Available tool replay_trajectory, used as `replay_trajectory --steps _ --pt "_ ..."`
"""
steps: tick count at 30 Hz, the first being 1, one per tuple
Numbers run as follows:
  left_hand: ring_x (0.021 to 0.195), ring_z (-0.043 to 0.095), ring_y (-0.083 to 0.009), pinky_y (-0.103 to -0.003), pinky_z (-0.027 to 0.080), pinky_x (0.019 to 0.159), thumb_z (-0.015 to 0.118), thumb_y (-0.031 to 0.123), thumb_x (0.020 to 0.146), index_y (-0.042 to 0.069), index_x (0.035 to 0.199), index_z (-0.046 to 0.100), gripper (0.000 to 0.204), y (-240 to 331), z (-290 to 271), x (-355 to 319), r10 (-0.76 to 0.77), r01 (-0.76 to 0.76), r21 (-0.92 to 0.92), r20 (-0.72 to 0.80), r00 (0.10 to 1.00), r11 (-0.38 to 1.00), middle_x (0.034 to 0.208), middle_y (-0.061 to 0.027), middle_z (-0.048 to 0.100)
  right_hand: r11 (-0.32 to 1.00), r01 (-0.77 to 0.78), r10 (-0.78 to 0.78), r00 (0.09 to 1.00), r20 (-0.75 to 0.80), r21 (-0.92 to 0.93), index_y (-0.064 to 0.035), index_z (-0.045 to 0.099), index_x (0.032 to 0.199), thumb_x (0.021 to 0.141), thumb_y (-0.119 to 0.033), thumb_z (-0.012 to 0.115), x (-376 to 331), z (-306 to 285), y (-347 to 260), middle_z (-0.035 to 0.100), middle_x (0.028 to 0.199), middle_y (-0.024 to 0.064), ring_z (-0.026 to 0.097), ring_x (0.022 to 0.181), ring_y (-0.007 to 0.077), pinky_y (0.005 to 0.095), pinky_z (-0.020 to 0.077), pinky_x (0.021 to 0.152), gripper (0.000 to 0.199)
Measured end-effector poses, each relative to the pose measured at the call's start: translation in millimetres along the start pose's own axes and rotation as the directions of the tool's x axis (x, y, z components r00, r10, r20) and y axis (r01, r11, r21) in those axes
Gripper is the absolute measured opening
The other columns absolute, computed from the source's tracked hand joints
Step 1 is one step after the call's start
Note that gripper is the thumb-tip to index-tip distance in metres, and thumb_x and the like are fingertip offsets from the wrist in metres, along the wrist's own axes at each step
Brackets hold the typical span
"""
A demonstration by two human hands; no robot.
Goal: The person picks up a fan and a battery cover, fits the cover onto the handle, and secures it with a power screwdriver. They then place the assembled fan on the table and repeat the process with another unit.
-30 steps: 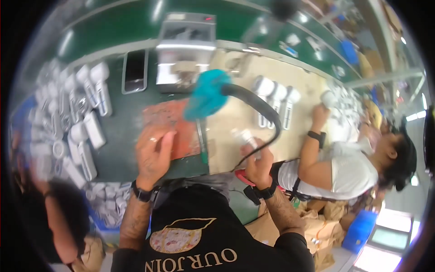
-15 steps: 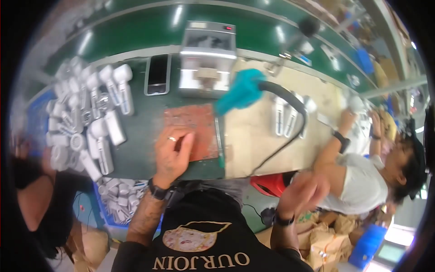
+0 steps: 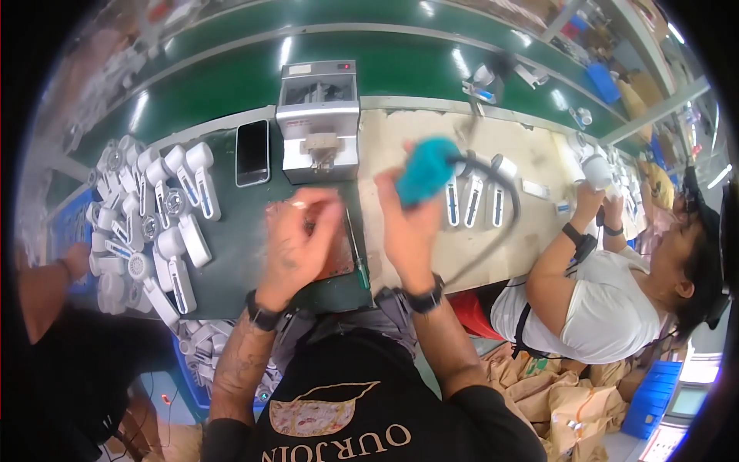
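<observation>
From my end, I take the screw feeder [image 3: 319, 122] as the landmark. The right hand [image 3: 412, 235] is in front and to the right of it, fingers wrapped round the lower part of a teal corded tool [image 3: 428, 168], probably a power screwdriver; slightly blurred, but I read it as grasped. The left hand [image 3: 296, 245] is straight in front of the feeder, over a reddish-brown mat [image 3: 339, 258], fingers curled in toward the thumb; can't tell if anything small is pinched there. A green-handled screwdriver [image 3: 362, 273] lies in front of the feeder, at the mat's right edge.

Progress: 3 white round-headed units [image 3: 474, 202] lie in a row right of the feeder; a big heap of similar units [image 3: 170, 242] sits left of it, beyond the smartphone [image 3: 252, 154]. I can't tell which of these are finished. I see no unit in either hand, so I'd judge this as between pieces, with plenty left. More white parts fill a blue bin [image 3: 190, 389] in front and left of the feeder. Far right of it, a co-worker's hand [image 3: 591, 200] holds 1 more white unit.
</observation>
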State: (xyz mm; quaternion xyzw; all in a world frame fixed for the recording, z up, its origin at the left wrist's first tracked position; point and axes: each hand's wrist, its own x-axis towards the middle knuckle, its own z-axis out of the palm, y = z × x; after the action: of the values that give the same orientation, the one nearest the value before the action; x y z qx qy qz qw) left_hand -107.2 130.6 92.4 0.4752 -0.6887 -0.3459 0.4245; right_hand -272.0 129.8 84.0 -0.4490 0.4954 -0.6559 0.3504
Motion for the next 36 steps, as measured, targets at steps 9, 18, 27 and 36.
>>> replay_trajectory --steps 9,18,27,36 --pt "0.094 0.067 -0.0347 -0.046 0.051 0.085 0.062 0.056 0.09 0.0 0.108 0.061 0.059 -11.5 161.7 94.8 0.066 -0.192 0.299 0.383 0.921 0.935 0.098 -0.0209 0.068 0.978 0.197 -0.206 0.966 -0.155 -0.073 0.0054 0.05 0.135 0.095 -0.035 0.066 -50.8 -81.6 -19.3 0.061 0.1 0.0088 0.059 0.071 0.0139 0.0262 0.0474 0.063 0.059" --pt "0.098 0.065 -0.0388 -0.047 0.049 0.088 0.065 0.048 0.087 -0.001 0.108 0.062 0.053 -29.3 153.9 91.3 0.016 -0.117 0.313 0.307 0.952 0.942 0.096 -0.0193 0.068 0.975 0.177 -0.179 0.984 -0.003 -0.138 0.0062 0.049 0.133 0.096 -0.047 0.064 -45.5 -87.4 -9.6 0.06 0.123 0.0162 0.061 0.073 0.0168 0.0282 0.0467 0.061 0.066" --pt "0.09 0.068 -0.0359 -0.042 0.054 0.08 0.074 0.016 0.085 0.005 0.102 0.071 0.021 -17.4 10.5 10.7 0.211 -0.25 0.219 0.189 0.959 0.943 0.094 -0.0126 0.067 0.996 0.055 -0.048 0.994 0.099 -0.069 0.0038 0.044 0.136 0.098 -0.047 0.062 -24.2 -58.5 -13.4 0.057 0.128 0.0173 0.063 0.089 0.0204 0.0346 0.0513 0.071 0.066" --pt "0.099 0.061 -0.0321 -0.043 0.049 0.091 0.071 0.025 0.09 0.008 0.111 0.07 0.027 -59.2 -21.4 2.8 0.163 -0.233 0.305 0.238 0.957 0.923 0.103 -0.0112 0.064 0.955 -0.008 -0.058 0.975 0.213 0.296 -0.003 0.056 0.112 0.094 -0.063 0.059 4.4 0.5 -37.3 0.045 0.07 0.0035 0.042 0.064 0.0155 0.0312 0.0355 0.06 0.062"
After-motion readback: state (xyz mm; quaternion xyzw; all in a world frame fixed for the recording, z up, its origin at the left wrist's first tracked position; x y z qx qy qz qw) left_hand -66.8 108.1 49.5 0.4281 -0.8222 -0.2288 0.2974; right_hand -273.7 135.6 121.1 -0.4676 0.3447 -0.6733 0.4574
